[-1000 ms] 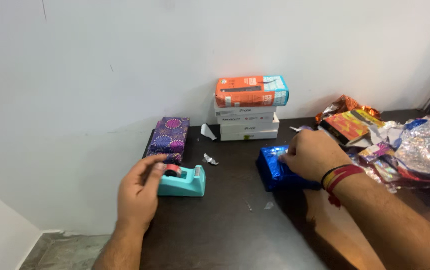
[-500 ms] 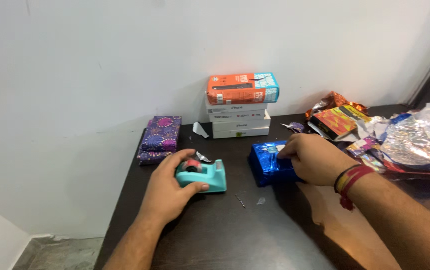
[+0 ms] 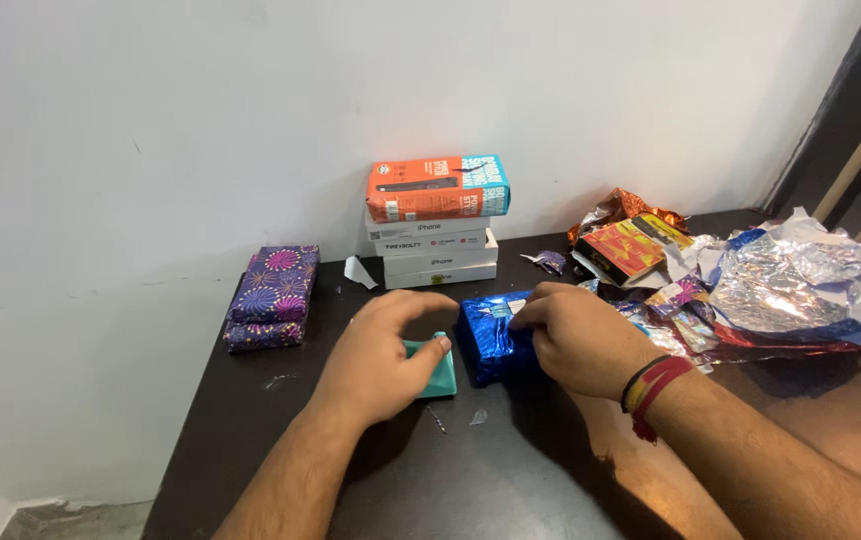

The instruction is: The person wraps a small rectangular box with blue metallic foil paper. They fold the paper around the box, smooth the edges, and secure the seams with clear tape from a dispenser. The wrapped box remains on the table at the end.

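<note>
Left hand (image 3: 381, 350) fingers curl over the teal tape dispenser (image 3: 440, 374); right hand (image 3: 576, 335) fingers press the blue parcel (image 3: 491, 335), whose slick foil likely favours edge holds.

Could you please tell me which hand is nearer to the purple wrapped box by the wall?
Left. The left hand covers the teal tape dispenser, nearer the purple wrapped box; the right hand presses the blue parcel.

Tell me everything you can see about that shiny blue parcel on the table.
The blue parcel is a small box-shaped package wrapped in glossy, crinkled metallic blue foil that catches the light. It lies flat on the dark table, just right of a teal tape dispenser. The right hand rests on its right side, fingers pressing the top edge, where a pale strip shows. The left hand covers the dispenser beside it.
</note>
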